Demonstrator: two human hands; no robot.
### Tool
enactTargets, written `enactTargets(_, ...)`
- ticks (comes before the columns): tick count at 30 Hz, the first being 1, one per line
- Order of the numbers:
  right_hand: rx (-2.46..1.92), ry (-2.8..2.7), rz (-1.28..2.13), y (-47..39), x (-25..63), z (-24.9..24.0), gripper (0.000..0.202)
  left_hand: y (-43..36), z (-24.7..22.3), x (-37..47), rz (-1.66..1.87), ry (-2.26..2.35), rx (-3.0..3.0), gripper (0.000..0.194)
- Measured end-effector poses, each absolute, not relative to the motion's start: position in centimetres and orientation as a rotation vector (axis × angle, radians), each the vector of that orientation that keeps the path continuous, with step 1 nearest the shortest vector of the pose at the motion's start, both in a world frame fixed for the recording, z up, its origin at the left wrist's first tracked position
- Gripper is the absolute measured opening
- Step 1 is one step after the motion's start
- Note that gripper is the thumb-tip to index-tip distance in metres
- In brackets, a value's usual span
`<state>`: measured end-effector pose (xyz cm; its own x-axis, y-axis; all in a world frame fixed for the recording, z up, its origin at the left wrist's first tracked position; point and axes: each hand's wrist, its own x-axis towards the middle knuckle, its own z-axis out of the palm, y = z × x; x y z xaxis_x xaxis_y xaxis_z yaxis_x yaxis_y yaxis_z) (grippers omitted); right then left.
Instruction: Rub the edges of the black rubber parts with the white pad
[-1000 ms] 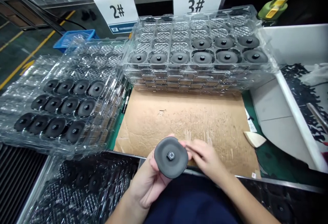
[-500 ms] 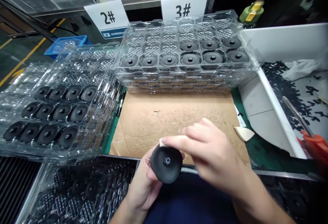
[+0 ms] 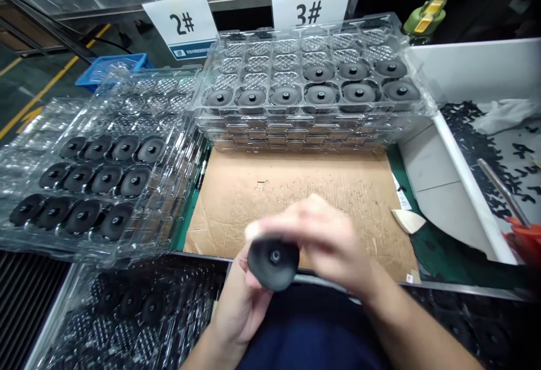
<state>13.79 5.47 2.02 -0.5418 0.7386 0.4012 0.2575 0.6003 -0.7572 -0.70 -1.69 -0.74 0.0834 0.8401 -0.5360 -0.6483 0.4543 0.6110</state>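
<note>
Near the bottom middle, my left hand [image 3: 243, 302] grips a round black part [image 3: 274, 263] by its left edge, its small central hub facing up. My right hand [image 3: 325, 234], blurred by motion, reaches over the part's upper edge with its fingers pressed around a small off-white piece [image 3: 252, 231]. Below both hands' fingertips lies a brown cardboard sheet [image 3: 296, 178]. Similar black parts sit in a clear tray [image 3: 270, 111] behind the cardboard and in another clear tray [image 3: 160, 189] at the left.
A white bin [image 3: 460, 172] at the right holds small black pieces. An off-white wedge [image 3: 408, 221] lies beside the cardboard. An orange-handled tool [image 3: 524, 234] leans at the far right. A blue basket [image 3: 91, 78] and a green-lidded container [image 3: 425, 17] stand farther back.
My right hand has moved left along the part's upper edge, carrying the small off-white piece. The black part has tilted and shifted slightly up. The camera view has shifted a little.
</note>
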Motion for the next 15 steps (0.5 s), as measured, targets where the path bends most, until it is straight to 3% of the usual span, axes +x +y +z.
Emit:
enactTargets(3,-1.242,-1.977,0.933,5.9,14.9,-1.8,0.029,-1.6,-0.5,-1.0,1.208,0.879,0.146,0.060)
enactTargets(9,-1.269,-2.114,0.923,3.2,15.4,-7.4,0.026,-1.8,-1.1,-1.7,1.203,0.831,0.036,0.062)
enactTargets(15,-1.259,-1.814,0.771,2.6,13.7,-0.5,0.032,-1.4,-0.8,-1.1,1.221,0.807,0.091,0.047)
